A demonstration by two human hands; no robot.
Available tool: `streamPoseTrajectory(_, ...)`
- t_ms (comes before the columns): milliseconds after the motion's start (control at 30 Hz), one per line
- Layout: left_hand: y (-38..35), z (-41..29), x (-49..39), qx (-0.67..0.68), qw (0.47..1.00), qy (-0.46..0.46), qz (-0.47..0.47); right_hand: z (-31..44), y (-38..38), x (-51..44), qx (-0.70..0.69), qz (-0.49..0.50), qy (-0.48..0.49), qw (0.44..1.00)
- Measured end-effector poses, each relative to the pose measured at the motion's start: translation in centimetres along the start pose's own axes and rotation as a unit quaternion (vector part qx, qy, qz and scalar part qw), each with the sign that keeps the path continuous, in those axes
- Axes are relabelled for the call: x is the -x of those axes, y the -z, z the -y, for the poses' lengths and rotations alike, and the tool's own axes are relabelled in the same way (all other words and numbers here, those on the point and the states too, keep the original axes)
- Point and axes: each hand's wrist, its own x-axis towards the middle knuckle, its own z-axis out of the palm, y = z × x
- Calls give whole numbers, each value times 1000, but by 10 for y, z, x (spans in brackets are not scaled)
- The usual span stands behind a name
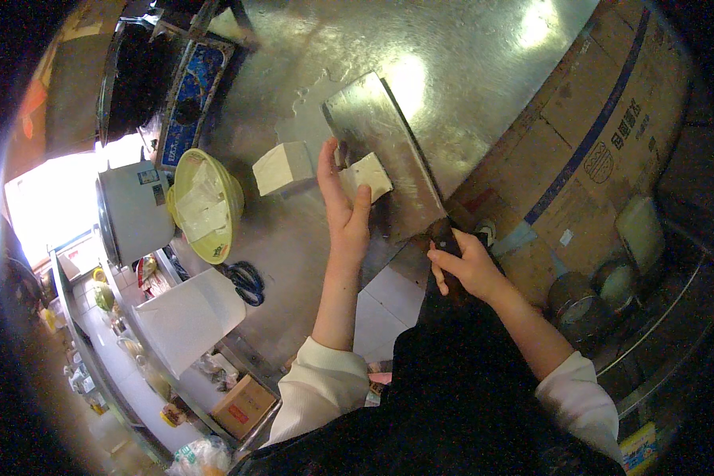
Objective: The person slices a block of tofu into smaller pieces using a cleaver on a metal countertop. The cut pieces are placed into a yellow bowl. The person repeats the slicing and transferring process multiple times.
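A wide metal cleaver [387, 119] is in my right hand [467, 265], whose fingers wrap its dark handle. The blade slants up and to the left above the metal worktop [291, 238]. Against the blade's face lies a cut piece of white tofu [372, 177], with my left hand [348, 208] cupped at its left side, thumb along the near edge. The far fingers are partly hidden behind the piece. Left of that hand, a larger tofu block [284, 168] rests on the worktop. A yellow-green bowl [236, 196] farther left holds several white pieces.
Dark scissors handles [247, 282] show beside a white container [196, 312] at the worktop's left. A white bin [134, 205] stands behind the bowl. Flattened cardboard [571, 154] bearing print lines the right side, with metal pots [571, 303] below. A cardboard box [245, 407] sits lower left.
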Motion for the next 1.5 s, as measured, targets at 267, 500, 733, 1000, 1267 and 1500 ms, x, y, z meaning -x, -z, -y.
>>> streamPoseTrajectory(267,-1,0,0,16,1000,-7,-6,-4,-2,-2,17,4,-4,1000)
streamPoseTrajectory(500,-1,3,-1,14,1000,-18,-8,-6,-6,-4,18,11,-5,1000)
streamPoseTrajectory(733,0,4,-1,26,999,-26,-14,-6,-11,-4,21,6,-19,1000)
streamPoseTrajectory(1000,-1,4,-1,26,999,-23,-14,-6,-11,-3,22,19,-8,1000)
streamPoseTrajectory(1267,1,5,-2,43,998,-36,-42,-6,-17,0,32,4,-9,999)
streamPoseTrajectory(1500,0,3,-4,134,986,7,-94,-3,-17,4,20,3,-35,999)
